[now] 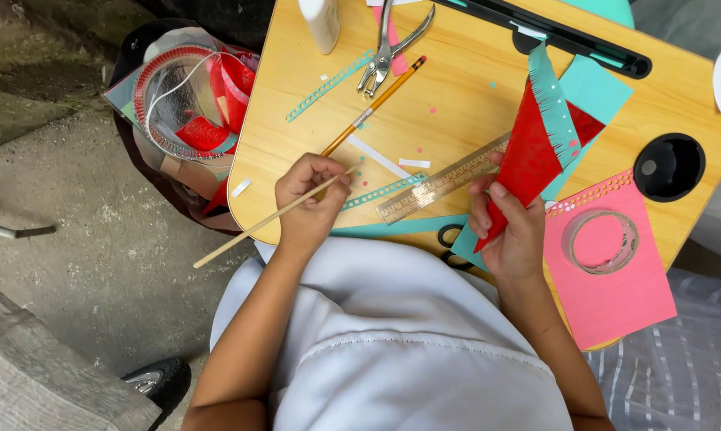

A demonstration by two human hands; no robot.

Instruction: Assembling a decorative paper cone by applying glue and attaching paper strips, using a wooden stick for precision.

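Note:
My left hand point(310, 201) grips a thin wooden stick point(249, 233) that slants down to the left past the edge of the small wooden table point(472, 96). My right hand point(508, 227) holds a red paper cone point(528, 160) with a teal fringed strip point(554, 108) along its upper edge. A wooden ruler point(440, 182) lies on the table between the two hands, and a teal punched strip point(380, 191) lies beside it. Black scissor handles point(448, 237) peek out under teal paper near my right hand.
A pencil point(376, 102), a metal hole punch point(386, 48), a white bottle point(322, 22) and a teal punched strip point(328, 84) lie at the back. Pink paper point(616, 299) carries a clear tape roll point(602, 241). A cup hole point(669, 166) is at right. A bag of scraps point(189, 112) sits on the floor.

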